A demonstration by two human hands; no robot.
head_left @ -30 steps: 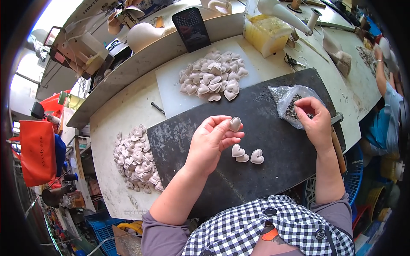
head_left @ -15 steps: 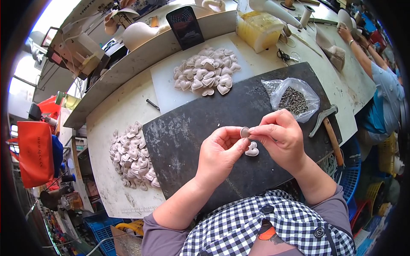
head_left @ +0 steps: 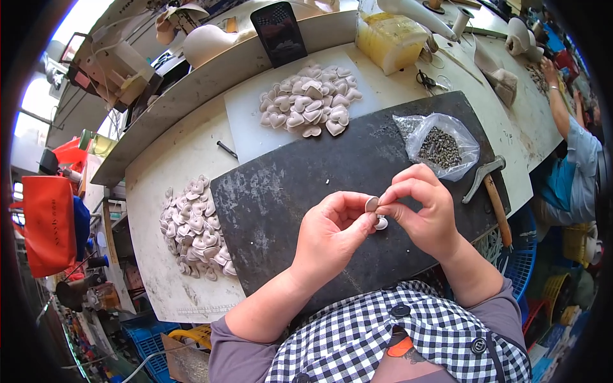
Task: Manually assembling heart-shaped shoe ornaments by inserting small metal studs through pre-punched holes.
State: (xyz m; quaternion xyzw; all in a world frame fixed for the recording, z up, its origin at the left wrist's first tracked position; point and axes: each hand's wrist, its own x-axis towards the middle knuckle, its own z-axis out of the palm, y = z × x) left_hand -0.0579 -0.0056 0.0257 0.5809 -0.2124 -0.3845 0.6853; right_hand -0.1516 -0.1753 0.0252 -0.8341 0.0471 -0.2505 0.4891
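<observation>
My left hand (head_left: 333, 228) and my right hand (head_left: 423, 207) meet above a black board (head_left: 281, 198). Between their thumbs and forefingers they pinch a small pale padded piece (head_left: 371, 203) with a rounded edge. It looks like the heart pieces around it, but fingers cover part of its outline. Just under the fingers a pale padded heart (head_left: 382, 223) rests on the board, mostly hidden by my hands. One heap of padded hearts (head_left: 306, 102) lies on a white sheet beyond the board. A second heap of hearts (head_left: 195, 230) is left of the board.
At the board's right lie an open plastic bag of small metal studs (head_left: 440, 148) and a hammer (head_left: 495, 198). A dark metal rod (head_left: 227, 150) lies near the white sheet. Behind stand a phone (head_left: 278, 35) and a yellowish block (head_left: 391, 45). Another person (head_left: 571, 140) works at far right.
Both hands stay together, moving slightly right and down. The held piece has turned a little, and the heart beneath is more covered. The far-right person's arm has shifted.
</observation>
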